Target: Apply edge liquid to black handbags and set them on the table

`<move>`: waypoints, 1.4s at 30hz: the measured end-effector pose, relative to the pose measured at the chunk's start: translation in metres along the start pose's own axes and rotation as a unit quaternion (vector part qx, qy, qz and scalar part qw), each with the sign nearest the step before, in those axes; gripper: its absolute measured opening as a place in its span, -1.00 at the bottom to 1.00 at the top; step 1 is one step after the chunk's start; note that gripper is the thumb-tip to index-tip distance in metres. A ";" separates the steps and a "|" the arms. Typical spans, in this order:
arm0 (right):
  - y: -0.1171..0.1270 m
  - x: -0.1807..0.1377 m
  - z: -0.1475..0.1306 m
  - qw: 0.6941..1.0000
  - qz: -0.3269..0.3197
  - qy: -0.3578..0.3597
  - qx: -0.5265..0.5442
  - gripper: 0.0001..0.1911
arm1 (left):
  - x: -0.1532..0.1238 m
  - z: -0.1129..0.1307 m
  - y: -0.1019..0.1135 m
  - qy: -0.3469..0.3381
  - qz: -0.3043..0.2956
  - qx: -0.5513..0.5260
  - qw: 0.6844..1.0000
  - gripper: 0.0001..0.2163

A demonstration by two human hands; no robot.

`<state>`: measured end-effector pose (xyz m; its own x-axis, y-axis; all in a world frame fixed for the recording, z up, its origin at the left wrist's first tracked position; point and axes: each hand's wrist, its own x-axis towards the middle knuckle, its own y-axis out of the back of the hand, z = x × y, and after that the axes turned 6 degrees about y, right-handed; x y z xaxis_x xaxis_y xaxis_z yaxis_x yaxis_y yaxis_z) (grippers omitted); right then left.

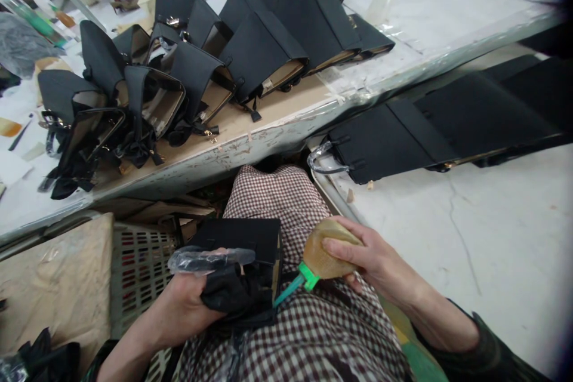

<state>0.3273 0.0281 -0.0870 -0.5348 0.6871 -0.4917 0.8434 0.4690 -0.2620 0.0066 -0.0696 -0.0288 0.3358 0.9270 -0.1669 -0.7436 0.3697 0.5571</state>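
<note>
My left hand grips a small black handbag on my lap, fingers closed around its lower part and its plastic-wrapped handle. My right hand is closed around a squeeze bottle of amber glue with a green cap. The bottle's thin green nozzle points left and touches the bag's side edge. Checked fabric covers my lap under both.
Several black handbags lie in rows on the worktable ahead. More black bags lie on the white table at right. Another glue bottle stands at the back. A slotted plastic crate sits low left.
</note>
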 end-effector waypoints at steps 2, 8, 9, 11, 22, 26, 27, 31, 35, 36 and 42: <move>0.004 0.005 0.003 0.999 0.019 0.009 -0.042 -0.52 | -0.002 -0.002 -0.001 0.021 0.009 0.000 1.000 -0.85; 0.008 0.019 0.010 0.982 0.085 0.016 -0.168 -0.44 | -0.003 -0.005 -0.001 0.021 0.003 0.004 1.000 -0.82; 0.007 0.020 0.011 0.979 0.093 0.017 -0.183 -0.43 | -0.002 -0.004 0.000 0.022 0.004 0.002 1.000 -0.82; 0.007 0.022 0.012 0.972 0.100 0.026 -0.210 -0.42 | 0.001 -0.002 0.001 0.019 0.007 -0.003 1.000 -0.81; 0.010 0.025 0.034 0.922 0.123 0.182 -0.319 -0.53 | 0.002 -0.003 0.001 0.027 0.021 0.012 0.999 -0.86; 0.014 0.019 0.035 0.909 0.095 0.230 -0.334 -0.54 | 0.002 -0.003 0.001 0.033 0.016 0.014 0.999 -0.87; 0.015 0.018 0.034 0.911 0.098 0.226 -0.331 -0.55 | 0.003 -0.003 0.001 0.035 0.013 0.014 0.999 -0.88; 0.019 0.019 0.024 0.961 0.150 0.148 -0.177 -0.55 | 0.007 -0.002 0.003 0.018 0.024 0.045 0.999 -0.88; 0.016 0.020 0.019 0.974 0.173 0.092 0.112 -0.64 | 0.012 -0.003 0.008 -0.045 0.108 0.140 0.983 -0.88; 0.014 0.019 0.019 0.968 0.177 0.098 0.146 -0.64 | 0.013 -0.004 0.010 -0.046 0.126 0.169 0.977 -0.86; 0.008 0.002 0.016 0.938 0.118 0.097 0.312 -0.58 | 0.025 -0.003 0.018 0.149 0.346 0.124 0.918 -0.92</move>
<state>0.3335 0.0240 -0.1034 -0.2781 0.8469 -0.4532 0.7722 -0.0834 -0.6298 0.0002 -0.0401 -0.0252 -0.3671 0.9245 0.1025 -0.5522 -0.3053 0.7758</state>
